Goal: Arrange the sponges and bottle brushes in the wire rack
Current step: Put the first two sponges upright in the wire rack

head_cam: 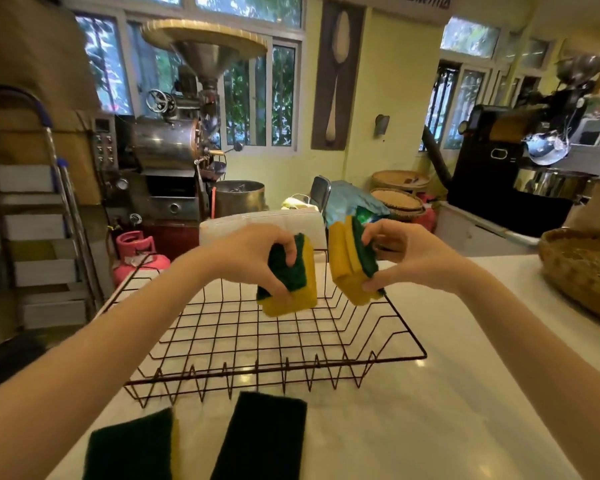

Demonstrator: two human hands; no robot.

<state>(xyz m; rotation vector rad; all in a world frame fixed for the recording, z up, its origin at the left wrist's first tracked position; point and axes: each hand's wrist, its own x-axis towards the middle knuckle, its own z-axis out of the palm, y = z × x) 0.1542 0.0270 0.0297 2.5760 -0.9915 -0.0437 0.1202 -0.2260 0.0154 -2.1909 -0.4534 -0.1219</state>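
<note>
A black wire rack (222,341) lies on the white counter with nothing in it. My left hand (260,251) grips a yellow sponge with a green scrub face (300,289), held on edge above the rack's far middle. My right hand (399,254) pinches two yellow-and-green sponges stacked together (347,268) above the rack's far right corner. Two more sponges lie green side up on the counter in front of the rack, one at the left (132,445) and one in the middle (260,438). No bottle brush is in view.
A woven basket (582,268) sits on the counter (430,410) at the right. A white box (260,226) stands behind the rack. Beyond the counter's left edge are a pink gas cylinder (136,251), a stepladder (32,202) and a coffee roaster (174,140).
</note>
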